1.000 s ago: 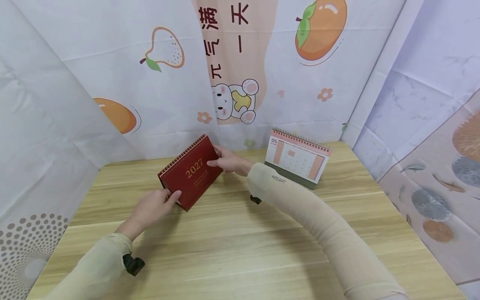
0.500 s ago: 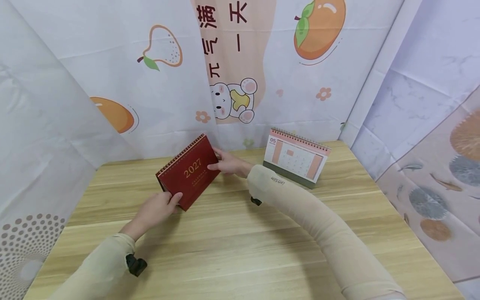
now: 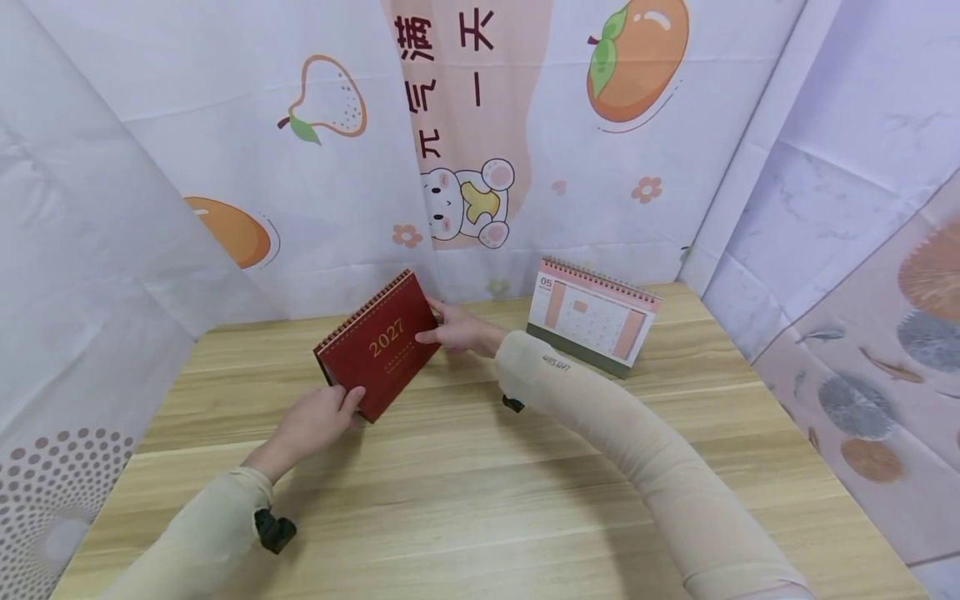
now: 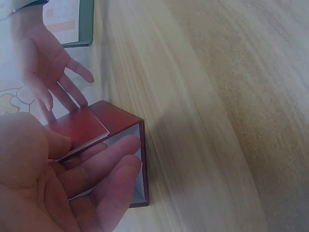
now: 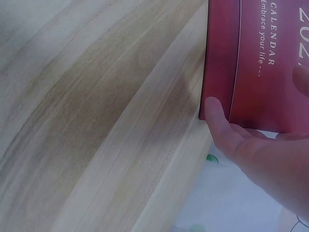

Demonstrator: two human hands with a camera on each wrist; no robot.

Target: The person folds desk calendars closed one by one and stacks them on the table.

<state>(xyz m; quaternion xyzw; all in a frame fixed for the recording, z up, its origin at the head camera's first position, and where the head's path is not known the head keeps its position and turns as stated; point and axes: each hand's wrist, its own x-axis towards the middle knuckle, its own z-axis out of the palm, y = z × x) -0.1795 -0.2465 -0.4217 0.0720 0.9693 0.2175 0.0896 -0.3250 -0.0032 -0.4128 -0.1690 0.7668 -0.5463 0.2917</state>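
A red desk calendar (image 3: 393, 354) with gold "2027" lettering and a ringed top edge stands slantwise on the table, left of centre in the head view. My left hand (image 3: 315, 421) holds its near left side, thumb on the cover. In the left wrist view, fingers (image 4: 108, 166) of that hand reach into the hollow between the cover and the stand. At the far right side, my right hand (image 3: 461, 327) grips the calendar, its thumb on the front. The right wrist view shows one fingertip (image 5: 212, 104) against the calendar's lower strip. Fingers behind the calendar are partly hidden.
A pink-and-white desk calendar (image 3: 592, 312) with a green base stands at the back right, beyond the right forearm. The wooden table (image 3: 480, 500) meets a printed curtain (image 3: 337, 208) at its back edge. More cloth hangs at both sides.
My left hand has shifted very slightly right along the red calendar's near edge. The red calendar and the right hand look nearly unchanged, with small shifts of the whole head view.
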